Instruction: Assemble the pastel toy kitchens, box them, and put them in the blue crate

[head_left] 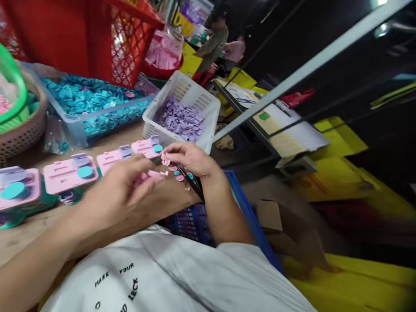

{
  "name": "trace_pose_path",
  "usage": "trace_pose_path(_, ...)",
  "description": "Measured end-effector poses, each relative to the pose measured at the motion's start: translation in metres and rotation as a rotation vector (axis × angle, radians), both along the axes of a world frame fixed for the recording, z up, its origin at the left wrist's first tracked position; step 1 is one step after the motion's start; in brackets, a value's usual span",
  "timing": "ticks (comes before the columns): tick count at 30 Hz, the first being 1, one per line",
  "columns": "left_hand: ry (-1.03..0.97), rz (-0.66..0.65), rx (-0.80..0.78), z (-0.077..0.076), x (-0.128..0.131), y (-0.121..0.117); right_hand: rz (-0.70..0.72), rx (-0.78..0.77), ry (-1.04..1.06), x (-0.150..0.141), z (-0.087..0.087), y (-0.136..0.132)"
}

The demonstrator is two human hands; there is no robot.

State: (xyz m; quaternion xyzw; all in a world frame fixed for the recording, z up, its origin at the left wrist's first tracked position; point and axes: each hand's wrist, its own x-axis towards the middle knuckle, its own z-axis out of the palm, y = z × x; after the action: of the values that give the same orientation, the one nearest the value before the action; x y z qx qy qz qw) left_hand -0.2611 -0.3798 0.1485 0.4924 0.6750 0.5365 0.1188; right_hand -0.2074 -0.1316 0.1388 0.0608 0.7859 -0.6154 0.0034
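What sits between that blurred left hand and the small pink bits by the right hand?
Nothing visible. The left hand hovers right beside the small pink pieces that the right hand pinches at the table edge.

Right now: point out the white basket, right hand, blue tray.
white basket (212, 108): head view, right rim.
right hand (188, 158): head view, back of hand.
blue tray (74, 125): head view, front wall.
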Motion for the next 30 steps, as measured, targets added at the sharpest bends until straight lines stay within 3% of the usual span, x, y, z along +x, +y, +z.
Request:
trace_pose_path(1, 0.152, -0.062, -0.088, -0.019, 0.01, 0.026, -0.07, 0.065, -0.047, 0.016, -0.024, 0.011)
trace_pose_path(4, 0.527, -0.048, -0.33, -0.082, 0.028, 0.086, -0.232, 0.286, -0.069, 0.041, -0.084, 0.03)
trace_pose_path(7, 0.72, -0.033, -0.488, -0.127, 0.032, 0.113, -0.309, 0.545, 0.011, 0.05, -0.117, 0.039)
trace_pose_path(9, 0.784, 0.024, -0.518, -0.14, 0.034, 0.117, -0.33, 0.683, 0.084, 0.055, -0.129, 0.045)
trace_pose_path(15, 0.738, 0.235, -0.508, -0.138, 0.04, 0.115, -0.314, 0.761, 0.285, 0.08, -0.145, 0.064)
trace_pose_path(19, 0.729, 0.287, -0.495, -0.14, 0.038, 0.119, -0.212, 0.831, 0.305, 0.098, -0.145, 0.062)
trace_pose_path(23, 0.742, 0.294, -0.422, -0.141, 0.037, 0.105, -0.181, 0.88, 0.287, 0.105, -0.148, 0.058)
trace_pose_path(27, 0.757, 0.309, -0.398, -0.132, 0.046, 0.092, -0.221, 0.836, 0.31, 0.105, -0.152, 0.059)
trace_pose_path(30, 0.74, 0.269, -0.424, -0.124, 0.056, 0.107, -0.258, 0.697, 0.342, 0.107, -0.152, 0.058)
